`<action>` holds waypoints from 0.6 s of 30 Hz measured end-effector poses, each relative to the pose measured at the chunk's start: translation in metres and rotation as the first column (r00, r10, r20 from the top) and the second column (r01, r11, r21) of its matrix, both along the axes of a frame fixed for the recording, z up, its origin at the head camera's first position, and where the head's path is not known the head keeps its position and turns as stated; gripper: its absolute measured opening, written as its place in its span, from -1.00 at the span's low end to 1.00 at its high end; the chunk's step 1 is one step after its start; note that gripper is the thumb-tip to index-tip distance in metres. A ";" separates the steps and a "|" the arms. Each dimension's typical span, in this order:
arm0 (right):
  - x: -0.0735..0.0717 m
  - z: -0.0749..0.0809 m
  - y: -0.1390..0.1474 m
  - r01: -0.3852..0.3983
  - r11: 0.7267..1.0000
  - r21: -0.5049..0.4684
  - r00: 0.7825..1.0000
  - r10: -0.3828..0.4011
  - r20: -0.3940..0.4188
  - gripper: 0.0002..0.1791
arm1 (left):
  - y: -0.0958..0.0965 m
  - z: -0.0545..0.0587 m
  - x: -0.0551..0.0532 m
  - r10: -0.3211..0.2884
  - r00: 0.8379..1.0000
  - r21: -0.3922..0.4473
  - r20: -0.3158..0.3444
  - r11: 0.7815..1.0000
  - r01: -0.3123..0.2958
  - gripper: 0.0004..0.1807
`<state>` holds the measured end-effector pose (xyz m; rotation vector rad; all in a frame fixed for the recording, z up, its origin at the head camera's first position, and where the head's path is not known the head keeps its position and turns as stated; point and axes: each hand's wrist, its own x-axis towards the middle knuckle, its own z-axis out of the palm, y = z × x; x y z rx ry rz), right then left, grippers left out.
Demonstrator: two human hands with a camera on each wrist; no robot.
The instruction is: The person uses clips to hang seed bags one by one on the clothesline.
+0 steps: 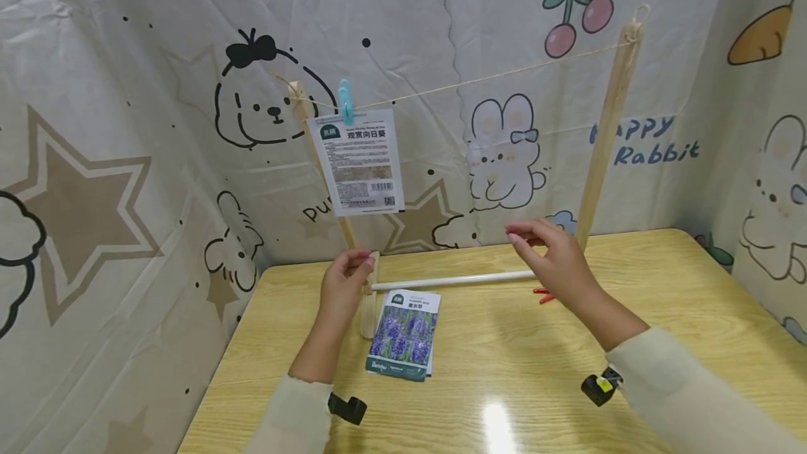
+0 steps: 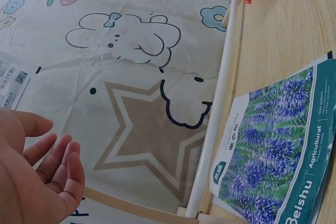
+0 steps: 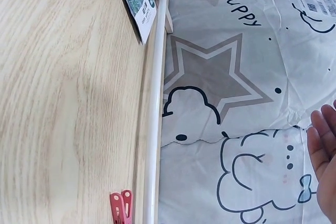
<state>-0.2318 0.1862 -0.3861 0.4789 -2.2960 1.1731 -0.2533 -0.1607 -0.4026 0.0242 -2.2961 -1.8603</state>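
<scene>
Over the tabletop (image 1: 517, 363), left hand (image 1: 343, 282) and right hand (image 1: 555, 254) are relaxed and empty, pegging of the white packet (image 1: 361, 163) on the twine (image 1: 460, 83) appears complete, and the next move probably calls for grasping the purple-flower packet (image 1: 403, 335) lying below.

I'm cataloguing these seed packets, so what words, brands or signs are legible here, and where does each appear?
"观赏向日葵": hanging packet
"Beishu": purple-flower packet
"Agricultural flowers seeds": purple-flower packet
"HIGH QUALITY": purple-flower packet
"FLOWERS SEED": purple-flower packet
"薰衣草": purple-flower packet
"Happy Rabbit": backdrop cloth
"puppy": backdrop cloth
Too small or blurred to read: the remaining print on both packets.
</scene>
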 end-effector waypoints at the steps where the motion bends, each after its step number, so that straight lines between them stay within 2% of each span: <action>1: 0.001 -0.001 0.000 -0.001 1.000 -0.004 1.000 0.001 0.004 -0.78 | 0.000 0.000 0.001 0.002 1.000 -0.004 0.002 1.000 -0.002 -0.76; 8: 0.005 -0.006 0.001 0.002 1.000 -0.012 1.000 -0.002 0.022 -0.78 | -0.001 -0.004 0.004 0.001 1.000 -0.047 0.021 0.999 0.000 -0.77; 18: 0.007 -0.017 0.006 0.010 1.000 -0.022 0.999 -0.009 0.041 -0.77 | 0.000 -0.013 0.006 -0.014 1.000 0.006 0.018 1.000 0.014 -0.73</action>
